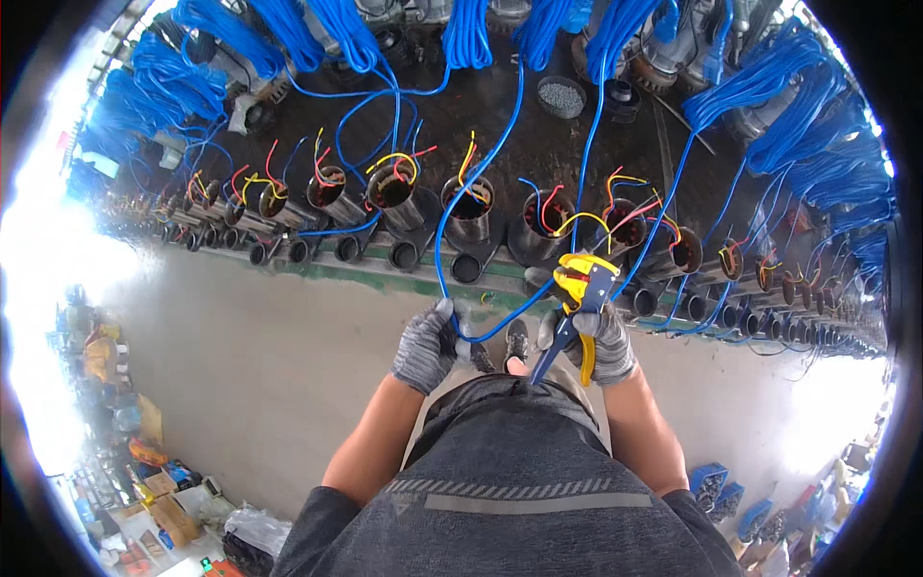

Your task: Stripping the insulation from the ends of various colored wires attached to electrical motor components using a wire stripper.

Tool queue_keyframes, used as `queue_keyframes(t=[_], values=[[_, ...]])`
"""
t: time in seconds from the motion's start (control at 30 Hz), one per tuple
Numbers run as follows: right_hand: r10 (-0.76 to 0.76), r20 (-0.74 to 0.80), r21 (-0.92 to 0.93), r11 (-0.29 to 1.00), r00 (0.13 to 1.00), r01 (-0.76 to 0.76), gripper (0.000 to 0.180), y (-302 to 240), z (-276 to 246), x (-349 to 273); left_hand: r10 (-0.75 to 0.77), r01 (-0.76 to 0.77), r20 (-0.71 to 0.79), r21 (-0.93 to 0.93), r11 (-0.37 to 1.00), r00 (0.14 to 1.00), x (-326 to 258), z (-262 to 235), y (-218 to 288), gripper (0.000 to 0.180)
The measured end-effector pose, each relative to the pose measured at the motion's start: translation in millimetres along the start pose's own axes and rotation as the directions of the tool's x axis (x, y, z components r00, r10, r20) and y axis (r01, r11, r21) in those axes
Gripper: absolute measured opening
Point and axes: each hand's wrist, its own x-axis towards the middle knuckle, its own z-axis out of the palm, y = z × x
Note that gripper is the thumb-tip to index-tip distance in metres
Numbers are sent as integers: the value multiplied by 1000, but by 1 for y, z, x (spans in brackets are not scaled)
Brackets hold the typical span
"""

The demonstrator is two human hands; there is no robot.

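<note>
In front of my body, my left hand (pixel 426 348), in a grey work glove, is closed on a blue cable (pixel 440 258). From there the cable bends in a loop and runs up to the right, toward the jaws of a yellow and dark blue wire stripper (pixel 598 286). My gloved right hand (pixel 612 348) grips that tool by its handles. Whether the cable's end sits in the jaws is hard to make out. Just beyond both hands stands an open metal cylinder (pixel 468 227), with yellow and red wires sticking out of its top.
A long row of similar cylinders, including one at centre right (pixel 543 229), lines the bench edge (pixel 375 274). Coiled blue cable bundles (pixel 468 38) lie along the far side. A round bowl of small grey pieces (pixel 561 97) rests on the bench. Boxes (pixel 171 519) clutter the lower left.
</note>
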Motion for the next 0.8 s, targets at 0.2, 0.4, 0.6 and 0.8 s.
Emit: queue_keyframes(t=[0.2,0.4,0.6,0.8], values=[[-103,344,-417,874,933,250,64,-28,25,10,151,-65,-88,619,783,985,11,22,-2,36],[154,535,-663,686,831,300,55,-26,22,24,454,-532,309,245,811,835,16,96,64,63],[236,511,-775,542,826,324,55,-20,11,24,527,-536,113,286,795,842,-11,162,72,19],[186,523,-785,485,832,385,54,-19,13,28,539,-525,21,262,810,842,-17,161,77,9]])
